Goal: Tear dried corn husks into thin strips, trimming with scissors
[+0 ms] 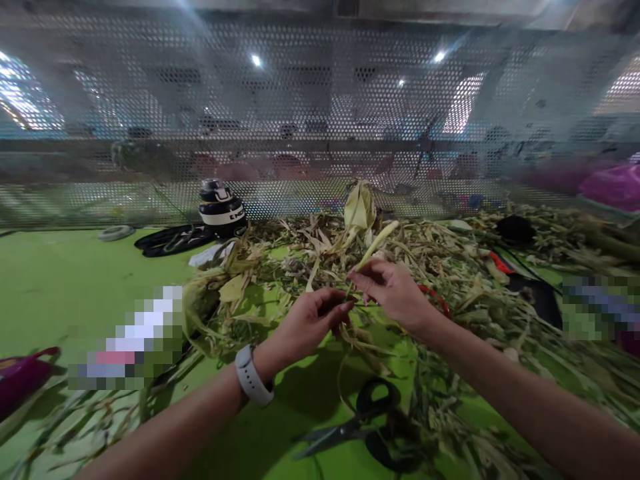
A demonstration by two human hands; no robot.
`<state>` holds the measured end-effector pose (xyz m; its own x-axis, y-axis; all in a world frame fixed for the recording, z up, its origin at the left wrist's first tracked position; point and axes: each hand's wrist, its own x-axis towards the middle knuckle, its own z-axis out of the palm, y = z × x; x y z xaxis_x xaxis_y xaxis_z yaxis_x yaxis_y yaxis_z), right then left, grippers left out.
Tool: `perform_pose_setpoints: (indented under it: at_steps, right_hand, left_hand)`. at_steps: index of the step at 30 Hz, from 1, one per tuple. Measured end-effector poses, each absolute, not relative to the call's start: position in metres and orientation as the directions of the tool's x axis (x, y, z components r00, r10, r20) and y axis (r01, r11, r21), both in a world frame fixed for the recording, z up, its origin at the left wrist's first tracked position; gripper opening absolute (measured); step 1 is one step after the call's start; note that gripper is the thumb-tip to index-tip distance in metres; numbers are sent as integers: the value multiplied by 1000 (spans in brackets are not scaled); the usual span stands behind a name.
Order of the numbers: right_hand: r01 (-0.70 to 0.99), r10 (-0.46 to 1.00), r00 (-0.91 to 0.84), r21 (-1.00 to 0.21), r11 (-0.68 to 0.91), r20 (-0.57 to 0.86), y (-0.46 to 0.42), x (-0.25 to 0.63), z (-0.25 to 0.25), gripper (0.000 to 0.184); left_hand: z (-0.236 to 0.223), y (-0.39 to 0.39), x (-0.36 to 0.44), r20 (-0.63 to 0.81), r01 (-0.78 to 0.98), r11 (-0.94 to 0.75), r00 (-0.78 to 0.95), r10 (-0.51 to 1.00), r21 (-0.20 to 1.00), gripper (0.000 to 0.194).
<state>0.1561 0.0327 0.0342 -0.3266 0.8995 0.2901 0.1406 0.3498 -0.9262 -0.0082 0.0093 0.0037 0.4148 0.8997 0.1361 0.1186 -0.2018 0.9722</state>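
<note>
A long pale plant strip [379, 244], slanted toward upper right, is pinched by the right hand [393, 293]; the left hand [306, 325] is curled (its grip can't be told).

A bright green tabletop [65, 280] carries a pair of black-handled scissors [356, 423]. Beyond the scissors and to their right spreads a heap of dried leaves and stalks [457, 267]. Well beyond the scissors, to their left, are a black bottle with a white band [223, 212], a flat black item [167, 241] and, farther left still, a grey ring [114, 234].
</note>
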Motion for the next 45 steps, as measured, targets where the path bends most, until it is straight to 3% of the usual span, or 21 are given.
perform_pose_setpoints:
  at_steps: [4, 8, 11, 14, 18, 22, 31, 37, 42, 45]
  right_hand:
    - [250, 838, -334, -816, 521, 433, 25, 154, 34, 12]
    - [292, 827, -318, -782, 551, 464, 21, 152, 34, 13]
    - [322, 841, -357, -792, 519, 406, 27, 155, 39, 18]
    - [508, 851, -429, -698, 504, 302, 32, 164, 49, 30]
    - [661, 839, -535, -571, 487, 97, 32, 177, 62, 31]
    - [581, 736, -676, -580, 570, 46, 29, 179, 64, 21]
    - [491, 649, -759, -619, 613, 42, 26, 169, 53, 16]
    - [501, 667, -738, -740, 449, -96, 37, 185, 62, 20]
    - [438, 848, -529, -862, 255, -18, 42, 182, 56, 22]
    - [377, 873, -486, -908, 186, -23, 40, 170, 44, 26]
  left_hand:
    - [12, 6, -10, 90, 156, -188, 488, 868, 970, 25]
    - [12, 3, -9, 28, 133, -121, 550, 835, 984, 28]
    - [8, 3, -7, -37, 11, 37, 528, 849, 999, 25]
    - [6, 4, -5, -103, -231, 219, 429, 897, 948, 21]
    - [6, 7, -7, -109, -340, 232, 343, 933, 911, 19]
    - [7, 7, -7, -102, -219, 186, 347, 932, 958, 22]
    - [7, 3, 1, -40, -35, 48, 204, 978, 998, 34]
    - [12, -1, 1, -29, -44, 43, 285, 958, 998, 28]
    - [10, -3, 2, -91, -154, 150, 338, 937, 977, 27]
    - [7, -7, 5, -111, -171, 185, 371, 922, 968, 27]
